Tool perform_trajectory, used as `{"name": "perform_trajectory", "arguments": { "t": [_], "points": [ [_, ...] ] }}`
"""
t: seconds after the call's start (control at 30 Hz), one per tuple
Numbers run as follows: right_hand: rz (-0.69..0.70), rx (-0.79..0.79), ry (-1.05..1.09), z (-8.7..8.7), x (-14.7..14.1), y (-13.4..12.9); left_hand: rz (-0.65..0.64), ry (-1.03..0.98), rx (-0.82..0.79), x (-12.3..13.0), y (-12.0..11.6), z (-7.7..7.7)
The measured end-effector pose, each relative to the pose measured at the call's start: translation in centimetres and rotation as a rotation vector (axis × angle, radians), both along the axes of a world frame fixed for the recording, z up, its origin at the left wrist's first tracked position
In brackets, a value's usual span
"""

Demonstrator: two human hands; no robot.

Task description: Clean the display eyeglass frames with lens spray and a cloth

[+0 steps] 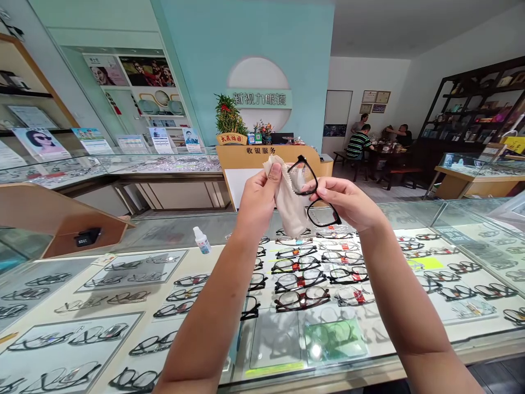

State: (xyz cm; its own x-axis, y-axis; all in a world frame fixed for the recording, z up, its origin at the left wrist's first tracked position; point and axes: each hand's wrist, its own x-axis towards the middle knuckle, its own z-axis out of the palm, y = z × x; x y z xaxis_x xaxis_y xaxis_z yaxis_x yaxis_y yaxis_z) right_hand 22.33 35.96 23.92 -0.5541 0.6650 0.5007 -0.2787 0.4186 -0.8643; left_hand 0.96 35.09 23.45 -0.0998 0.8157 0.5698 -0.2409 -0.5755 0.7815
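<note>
My left hand [262,189] is closed on a cream cleaning cloth [290,210], which hangs down below the fingers. The thumb presses the cloth from the near side, and part of it lies behind one lens. Black-framed eyeglasses [324,213] are tilted in the air, with my right hand [346,200] pinching them near the bridge. Both hands are raised above the glass display counter [164,232]. On the counter top, to the left of my forearms, stands a small white spray bottle [202,241].
Under the counter glass lie several rows of eyeglasses [301,298]. A wooden cash desk [229,156] with a potted plant [229,117] stands ahead. Another display case [180,167] runs along the left. People sit around a table [385,150] at the back right.
</note>
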Motion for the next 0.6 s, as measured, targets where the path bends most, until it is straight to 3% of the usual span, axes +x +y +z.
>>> {"name": "perform_trajectory", "arguments": {
  "t": [0.6],
  "points": [
    [0.044,0.016,-0.053,0.16,-0.42,0.13,0.187,-0.081,0.126,0.24,-0.09,0.36]
  ]
}}
